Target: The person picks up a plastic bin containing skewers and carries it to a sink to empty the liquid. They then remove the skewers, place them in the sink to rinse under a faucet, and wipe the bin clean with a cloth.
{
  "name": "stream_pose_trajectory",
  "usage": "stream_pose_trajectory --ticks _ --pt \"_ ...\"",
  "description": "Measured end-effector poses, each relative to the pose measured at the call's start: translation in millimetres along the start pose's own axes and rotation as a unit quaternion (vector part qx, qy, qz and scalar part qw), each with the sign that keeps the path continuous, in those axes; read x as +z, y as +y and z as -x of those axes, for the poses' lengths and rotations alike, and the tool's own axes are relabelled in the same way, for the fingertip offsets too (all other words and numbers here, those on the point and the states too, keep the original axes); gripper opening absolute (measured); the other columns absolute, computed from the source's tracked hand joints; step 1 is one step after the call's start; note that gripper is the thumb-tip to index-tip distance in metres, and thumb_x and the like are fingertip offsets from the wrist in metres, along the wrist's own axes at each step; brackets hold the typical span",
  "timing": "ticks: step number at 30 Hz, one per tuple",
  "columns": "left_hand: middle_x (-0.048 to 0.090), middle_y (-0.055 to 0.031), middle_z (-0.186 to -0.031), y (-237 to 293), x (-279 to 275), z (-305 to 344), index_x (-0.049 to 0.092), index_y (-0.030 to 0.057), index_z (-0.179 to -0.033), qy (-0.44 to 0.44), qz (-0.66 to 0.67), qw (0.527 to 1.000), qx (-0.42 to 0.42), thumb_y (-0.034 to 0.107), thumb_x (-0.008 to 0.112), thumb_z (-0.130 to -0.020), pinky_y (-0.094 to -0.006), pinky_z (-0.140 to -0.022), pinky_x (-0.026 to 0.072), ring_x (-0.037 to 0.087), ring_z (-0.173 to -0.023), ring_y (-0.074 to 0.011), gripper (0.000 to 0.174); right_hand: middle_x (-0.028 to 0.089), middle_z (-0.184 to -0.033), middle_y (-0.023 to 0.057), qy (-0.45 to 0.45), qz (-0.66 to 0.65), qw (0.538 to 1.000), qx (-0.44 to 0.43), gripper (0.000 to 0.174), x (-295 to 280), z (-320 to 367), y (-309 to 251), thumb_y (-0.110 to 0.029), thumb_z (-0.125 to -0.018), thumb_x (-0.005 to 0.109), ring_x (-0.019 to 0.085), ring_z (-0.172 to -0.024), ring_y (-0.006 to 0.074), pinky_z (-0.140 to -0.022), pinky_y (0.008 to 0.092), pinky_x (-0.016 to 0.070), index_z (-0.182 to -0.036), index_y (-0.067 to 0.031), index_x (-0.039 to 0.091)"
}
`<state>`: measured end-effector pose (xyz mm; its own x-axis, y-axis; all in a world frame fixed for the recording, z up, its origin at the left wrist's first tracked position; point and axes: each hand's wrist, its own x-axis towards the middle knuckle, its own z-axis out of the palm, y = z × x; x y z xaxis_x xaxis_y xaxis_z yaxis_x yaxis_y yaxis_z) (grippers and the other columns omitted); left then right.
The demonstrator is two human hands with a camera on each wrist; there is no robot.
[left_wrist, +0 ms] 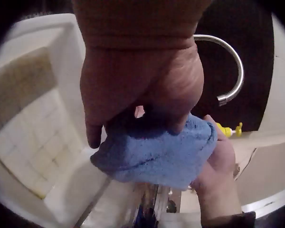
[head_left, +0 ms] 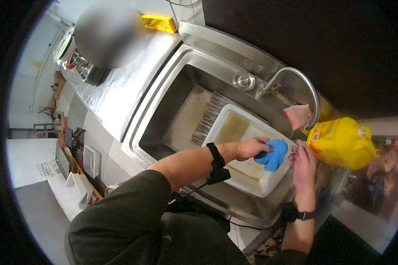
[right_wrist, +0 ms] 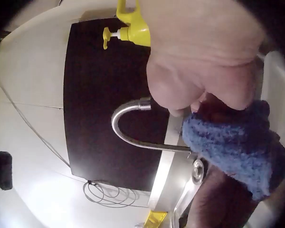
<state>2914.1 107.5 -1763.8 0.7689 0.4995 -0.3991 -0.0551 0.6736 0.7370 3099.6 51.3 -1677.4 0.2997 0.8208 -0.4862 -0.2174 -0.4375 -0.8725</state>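
A blue cloth (head_left: 275,154) is bunched over the right end of a white tub (head_left: 266,187). The left hand (head_left: 253,148) grips it; in the left wrist view, the cloth (left_wrist: 152,156) hangs below the left hand (left_wrist: 142,85). Close to the cloth's other side is the right hand (head_left: 304,167). The right hand (right_wrist: 204,76) overlaps the cloth (right_wrist: 232,147) in the right wrist view, its fingertips partly hidden; whether they hold the cloth cannot be told.
The tub stands in a steel sink (head_left: 163,106), beside a bundle of thin dark sticks (head_left: 210,115). A curved faucet (head_left: 311,88), a pink sponge (head_left: 298,115) and a yellow jug (head_left: 338,142) are at the right. Stacked dishes (head_left: 95,76) stand on the left counter (head_left: 119,95).
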Motion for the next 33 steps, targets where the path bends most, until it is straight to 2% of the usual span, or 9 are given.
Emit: stream_pose_trajectory --ticks 12,16,18,19,22,24,27,30,33 --pt "0.062 -0.0119 -0.107 11.6 -10.8 -35.1 0.055 0.0021 -0.113 0.075 0.246 0.966 -0.029 0.033 0.043 -0.091 -0.0369 -0.084 0.0501 0.063 -0.093 -0.0222 0.040 0.060 -0.096 0.0076 0.055 0.257 0.928 -0.263 0.029 -27.5 -2.6 -95.5 -0.018 -0.094 0.044 0.057 -0.083 0.0159 -0.071 0.0279 0.0464 -0.114 0.0013 0.054" --pt "0.064 -0.0097 -0.100 6.4 -27.6 -21.4 0.057 0.0063 -0.110 0.012 0.275 0.961 0.000 0.040 0.035 -0.092 -0.0356 -0.074 0.0523 0.064 -0.084 -0.0223 0.044 0.061 -0.098 0.0094 -0.007 0.176 0.972 -0.157 0.030 -39.1 -64.8 -61.4 -0.020 -0.093 0.045 0.058 -0.088 0.0189 -0.074 0.0300 0.0471 -0.114 0.0000 0.055" --pt "0.065 -0.0079 -0.099 12.8 -28.7 -11.3 0.058 0.0093 -0.109 0.017 0.261 0.965 0.029 0.047 0.030 -0.092 -0.0337 -0.068 0.0516 0.064 -0.081 -0.0202 0.050 0.060 -0.101 0.0104 -0.044 0.551 0.813 -0.184 0.032 -26.6 -72.9 -48.2 -0.023 -0.092 0.048 0.058 -0.090 0.0218 -0.077 0.0327 0.0470 -0.116 -0.0016 0.054" --pt "0.065 -0.0079 -0.099 16.3 -28.7 -6.8 0.058 0.0093 -0.109 0.023 0.260 0.965 0.034 0.047 0.030 -0.092 -0.0337 -0.068 0.0516 0.064 -0.081 -0.0202 0.050 0.060 -0.101 0.0104 -0.050 0.549 0.812 -0.189 0.032 -20.1 -76.3 -37.7 -0.023 -0.092 0.048 0.058 -0.090 0.0218 -0.077 0.0327 0.0470 -0.116 -0.0016 0.054" --pt "0.064 -0.0067 -0.103 23.0 -29.3 6.3 0.055 0.0078 -0.116 0.050 0.184 0.982 0.001 0.050 0.036 -0.092 -0.0315 -0.069 0.0506 0.062 -0.083 -0.0173 0.052 0.060 -0.103 0.0100 -0.108 0.449 0.871 -0.170 0.033 2.4 -58.6 6.9 -0.021 -0.090 0.051 0.058 -0.094 0.0232 -0.082 0.0336 0.0456 -0.118 -0.0030 0.053" --pt "0.063 -0.0074 -0.100 18.6 -22.3 4.6 0.053 0.0067 -0.118 0.088 0.094 0.992 0.000 0.045 0.039 -0.093 -0.0309 -0.066 0.0501 0.061 -0.080 -0.0168 0.048 0.058 -0.109 0.0089 -0.062 0.118 0.986 -0.102 0.036 27.9 -33.5 31.0 -0.016 -0.089 0.053 0.056 -0.099 0.0208 -0.087 0.0312 0.0435 -0.122 -0.0027 0.051" --pt "0.061 -0.0114 -0.098 26.0 -7.1 6.5 0.050 0.0000 -0.118 0.076 -0.213 0.974 -0.018 0.034 0.045 -0.092 -0.0330 -0.070 0.0477 0.059 -0.081 -0.0201 0.044 0.055 -0.117 0.0088 -0.122 0.032 0.987 -0.101 0.039 41.3 -27.0 67.0 -0.012 -0.088 0.054 0.052 -0.105 0.0189 -0.090 0.0301 0.0416 -0.124 -0.0007 0.049" --pt "0.060 -0.0168 -0.102 42.7 -26.9 -7.5 0.053 -0.0013 -0.114 0.000 -0.463 0.886 -0.035 0.033 0.053 -0.087 -0.0366 -0.080 0.0469 0.058 -0.090 -0.0278 0.043 0.052 -0.120 0.0084 -0.073 -0.088 0.991 -0.071 0.038 34.0 -36.3 87.0 -0.011 -0.087 0.055 0.051 -0.106 0.0180 -0.089 0.0307 0.0424 -0.122 0.0010 0.048" --pt "0.052 -0.0224 -0.114 44.8 -54.4 -30.8 0.054 -0.0013 -0.111 0.144 -0.607 0.756 0.200 0.029 0.064 -0.078 -0.0402 -0.093 0.0418 0.053 -0.103 -0.0366 0.046 0.055 -0.116 0.0078 -0.046 -0.030 0.992 -0.116 0.036 13.9 -29.2 73.7 -0.009 -0.086 0.055 0.053 -0.104 0.0183 -0.088 0.0316 0.0435 -0.120 0.0010 0.050"
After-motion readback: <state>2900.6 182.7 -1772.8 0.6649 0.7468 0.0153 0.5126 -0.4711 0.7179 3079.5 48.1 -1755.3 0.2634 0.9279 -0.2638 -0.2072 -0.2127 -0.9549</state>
